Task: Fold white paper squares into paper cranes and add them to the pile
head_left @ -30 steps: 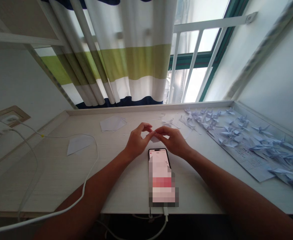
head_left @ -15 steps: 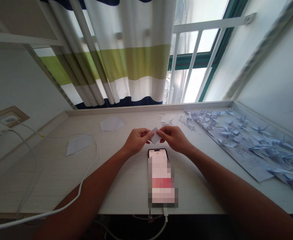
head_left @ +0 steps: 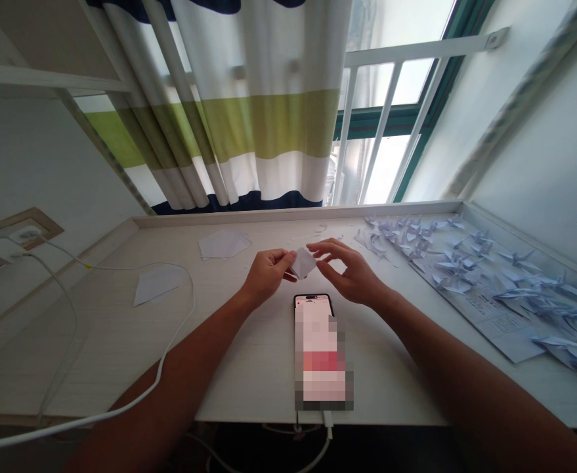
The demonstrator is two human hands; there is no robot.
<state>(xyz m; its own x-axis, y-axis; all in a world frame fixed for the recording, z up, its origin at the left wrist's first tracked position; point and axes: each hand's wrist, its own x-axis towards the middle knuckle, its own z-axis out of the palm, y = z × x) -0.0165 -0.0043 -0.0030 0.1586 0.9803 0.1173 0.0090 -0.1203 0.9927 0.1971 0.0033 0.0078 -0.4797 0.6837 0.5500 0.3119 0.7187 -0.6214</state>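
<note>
My left hand (head_left: pixel 267 274) pinches a small folded white paper (head_left: pixel 302 263) above the desk, just beyond the phone (head_left: pixel 320 347). My right hand (head_left: pixel 348 272) hovers right of the paper with its fingers spread and apart from it, holding nothing. The phone lies flat near the desk's front edge with a cable plugged into its near end.
Several folded paper cranes (head_left: pixel 470 266) lie spread on a printed sheet (head_left: pixel 495 318) at the right. Loose white sheets (head_left: pixel 222 244) and a paper piece (head_left: pixel 157 284) lie at the left. A white cable (head_left: pixel 170 341) loops across the desk (head_left: pixel 121 341). A striped curtain (head_left: pixel 249 125) and window bars stand behind.
Both hands pinched the paper earlier. Now my right hand has let go and opened, and the paper stays in my left hand, raised slightly.
</note>
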